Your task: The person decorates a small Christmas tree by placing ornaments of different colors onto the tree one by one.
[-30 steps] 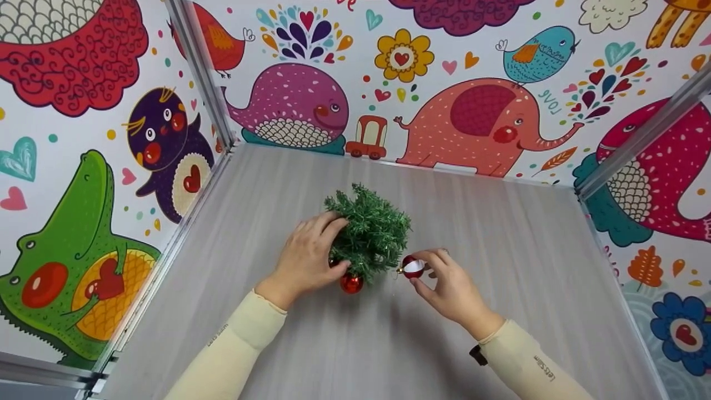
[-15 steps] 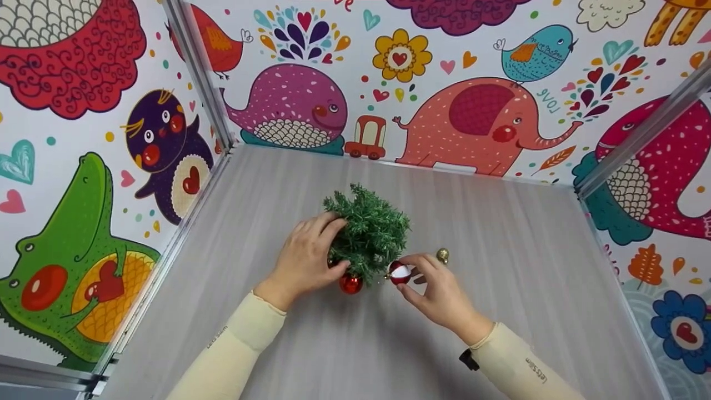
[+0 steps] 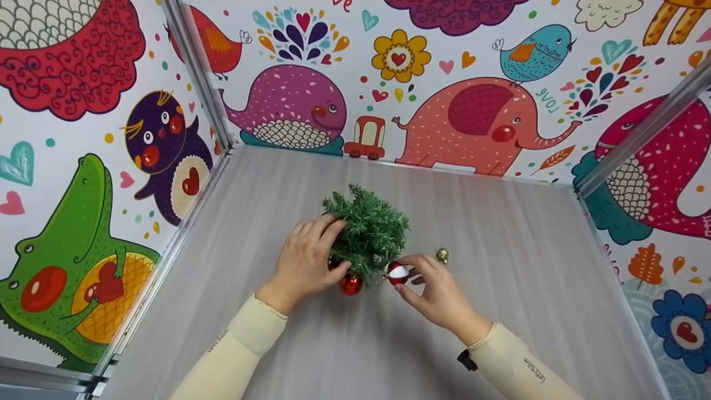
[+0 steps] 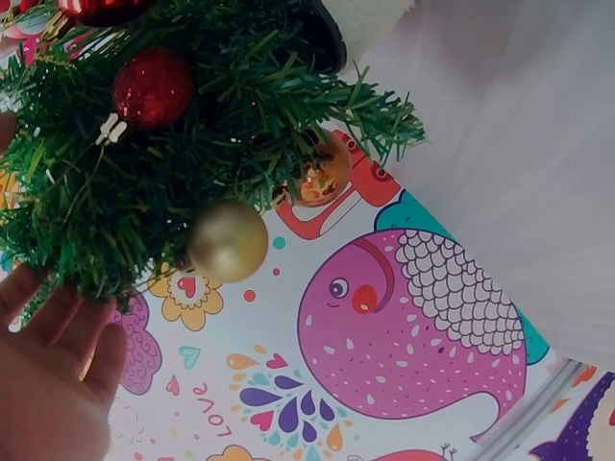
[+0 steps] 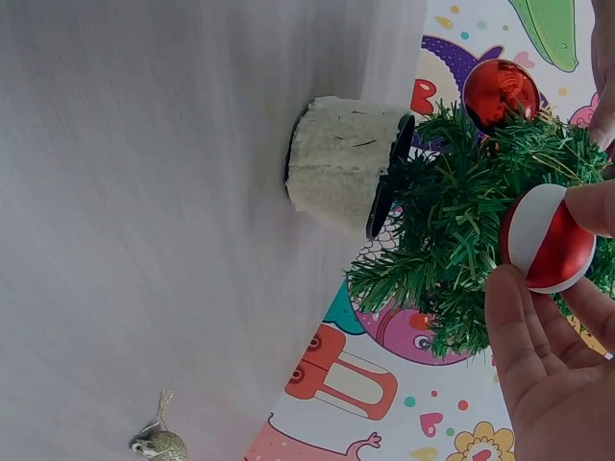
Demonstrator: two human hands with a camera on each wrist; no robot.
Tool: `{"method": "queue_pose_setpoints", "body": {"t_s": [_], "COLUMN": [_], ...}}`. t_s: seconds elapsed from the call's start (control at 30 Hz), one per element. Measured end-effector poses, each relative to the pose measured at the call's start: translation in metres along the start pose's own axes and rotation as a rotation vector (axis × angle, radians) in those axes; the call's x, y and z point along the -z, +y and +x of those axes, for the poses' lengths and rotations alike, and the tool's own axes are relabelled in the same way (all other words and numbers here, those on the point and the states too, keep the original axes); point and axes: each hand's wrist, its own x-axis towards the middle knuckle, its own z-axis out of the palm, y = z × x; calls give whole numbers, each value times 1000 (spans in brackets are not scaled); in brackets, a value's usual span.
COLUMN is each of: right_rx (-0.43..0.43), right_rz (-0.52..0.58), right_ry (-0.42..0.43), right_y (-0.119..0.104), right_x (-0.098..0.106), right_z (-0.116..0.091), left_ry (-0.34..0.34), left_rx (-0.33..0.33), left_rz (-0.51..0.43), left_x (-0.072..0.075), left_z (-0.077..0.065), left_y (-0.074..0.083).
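Note:
A small artificial Christmas tree (image 3: 369, 230) stands upright mid-table in a pot with a fluffy white cover (image 5: 341, 163). My left hand (image 3: 305, 258) grips its branches on the left side. At the tree's lower right, my right hand (image 3: 444, 291) pinches a red-and-white bauble (image 5: 546, 235) between thumb and fingers, its gold cap turned towards the branches. A shiny red bauble (image 3: 350, 285) hangs on the tree's near side. In the left wrist view, a red glitter bauble (image 4: 152, 88), a matte gold bauble (image 4: 229, 240) and a shiny coppery bauble (image 4: 320, 171) hang among the branches.
To the right of the tree, a small gold glitter bauble (image 3: 442, 255) with a loop lies on the table (image 3: 500, 244). Walls printed with cartoon animals (image 3: 472, 128) enclose the back and both sides, with metal rails (image 3: 201, 78) at the corners.
My right hand has moved left with the red-and-white bauble, up to the tree's branches. The gold glitter bauble on the table has come into view behind it. My left hand keeps its place.

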Motion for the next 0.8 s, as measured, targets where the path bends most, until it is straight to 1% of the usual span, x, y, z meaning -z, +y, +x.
{"method": "queue_pose_setpoints", "body": {"t_s": [0.13, 0.33, 0.43, 0.57, 0.67, 0.8], "right_rx": [4, 4, 6, -5, -7, 9], "right_rz": [11, 18, 21, 26, 34, 41], "right_ry": [-4, -10, -9, -13, -11, 2], "right_y": [-1, -3, -3, -5, -7, -9], "right_x": [0, 1, 1, 2, 2, 2], "right_z": [0, 1, 2, 2, 2, 3], "left_ry": [32, 89, 136, 207, 215, 200], "left_rx": [-24, -90, -141, -243, -309, -365], "left_rz": [17, 29, 26, 28, 76, 156], "left_x": [-2, -6, -8, -13, -17, -21], "left_z": [-1, -1, -1, -1, -2, -5], "left_y": [1, 4, 6, 12, 17, 24]}}
